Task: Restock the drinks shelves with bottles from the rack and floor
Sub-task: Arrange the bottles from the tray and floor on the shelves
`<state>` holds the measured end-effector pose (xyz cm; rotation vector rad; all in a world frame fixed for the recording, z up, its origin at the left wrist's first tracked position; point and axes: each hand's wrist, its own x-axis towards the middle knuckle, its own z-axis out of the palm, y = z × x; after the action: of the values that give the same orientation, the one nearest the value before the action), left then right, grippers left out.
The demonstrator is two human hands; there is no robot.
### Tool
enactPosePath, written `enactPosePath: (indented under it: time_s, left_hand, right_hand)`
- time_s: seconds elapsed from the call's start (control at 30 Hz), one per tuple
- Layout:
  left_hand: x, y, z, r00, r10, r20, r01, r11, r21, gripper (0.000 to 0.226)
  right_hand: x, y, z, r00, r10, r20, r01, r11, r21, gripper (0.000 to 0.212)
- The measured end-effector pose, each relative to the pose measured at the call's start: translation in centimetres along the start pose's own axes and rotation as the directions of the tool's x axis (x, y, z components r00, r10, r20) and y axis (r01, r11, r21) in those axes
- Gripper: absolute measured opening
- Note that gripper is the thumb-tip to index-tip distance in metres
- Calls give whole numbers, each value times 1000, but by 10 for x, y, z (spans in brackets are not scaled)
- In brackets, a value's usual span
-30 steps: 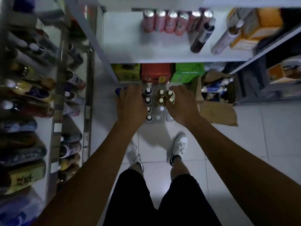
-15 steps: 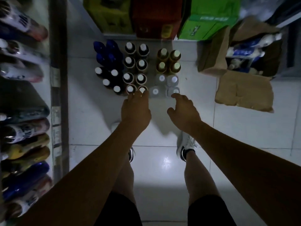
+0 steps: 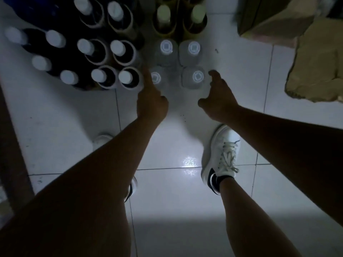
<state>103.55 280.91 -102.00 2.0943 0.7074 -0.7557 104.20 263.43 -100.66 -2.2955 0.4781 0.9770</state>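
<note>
White tiled floor (image 3: 55, 117), dimly lit, seen from above. 4 clear bottles (image 3: 167, 51) stand on it in a 2-by-2 block. They are upright, with long axes vertical and caps facing the camera. Dark bottles (image 3: 98, 52) crowd the block's left side, and a box (image 3: 269, 17) lies well apart at upper right. Both arms extend forward and down from the lower edge.

Left grip (image 3: 152, 103): released, grasping nothing. 1 finger points straight ahead into the narrow gap between the nearest dark bottle and the near left bottle (image 3: 155, 78); whether it touches either cannot be told.

Right grip (image 3: 217, 97): released, fingers loosely curled, thumb spread. It sits just beside the outer wall of the near right bottle (image 3: 197, 76), apart from it.

Each near bottle lies directly ahead of its own grip, so neither arm need cross. Judged step: closing on the 2 near bottles, 1 per grip, from the outer sides. The left side is the tight one: there is little room beside the dark bottles, and a sideways nudge could topple a neighbour.
</note>
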Motion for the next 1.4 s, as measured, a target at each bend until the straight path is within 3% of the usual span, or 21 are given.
enactPosePath:
  time_s: [0.13,0.2,0.27,0.33,0.47,0.63,0.73,0.83,1.03,1.17,1.4]
  left_hand:
    - [26,-14,21,991,-8,-135,-12,988,-151,79]
    - [30,-19,30,994,-63,-88,48,986,-162,84]
    - [31,-25,38,996,-77,-36,75,996,-51,98]
    - [31,-32,42,996,-30,-84,36,997,69,103]
    - [45,-32,49,968,39,-246,-23,998,65,90]
    - [38,-20,48,967,158,-201,-168,985,-35,77]
    - [-1,-4,29,963,226,-148,-227,974,14,65]
    - [-48,26,-9,965,262,-25,-262,955,-137,69]
    - [-154,110,-132,918,394,41,-393,919,-27,85]
    - [-221,156,-235,867,462,189,-383,859,-340,71]
    - [-329,236,-375,873,481,-83,-432,683,-589,64]
  right_hand:
    - [38,16,16,993,-116,19,115,990,76,93]
    - [50,24,22,984,-180,-4,179,978,105,90]
    - [58,30,28,976,-212,-45,216,965,145,83]
    - [62,34,34,971,-226,-80,238,953,189,78]
    - [65,37,39,969,-231,-92,247,934,259,73]
    - [51,34,26,982,-148,-118,185,891,414,76]
    - [14,26,5,985,-151,-79,170,868,467,70]
    - [-32,7,-33,992,-123,-33,118,790,602,68]
    - [-148,-65,-130,988,-153,12,103,722,685,65]
    - [-235,-137,-191,954,-299,20,197,674,712,58]
    - [-360,-276,-271,875,-479,-61,326,493,806,18]
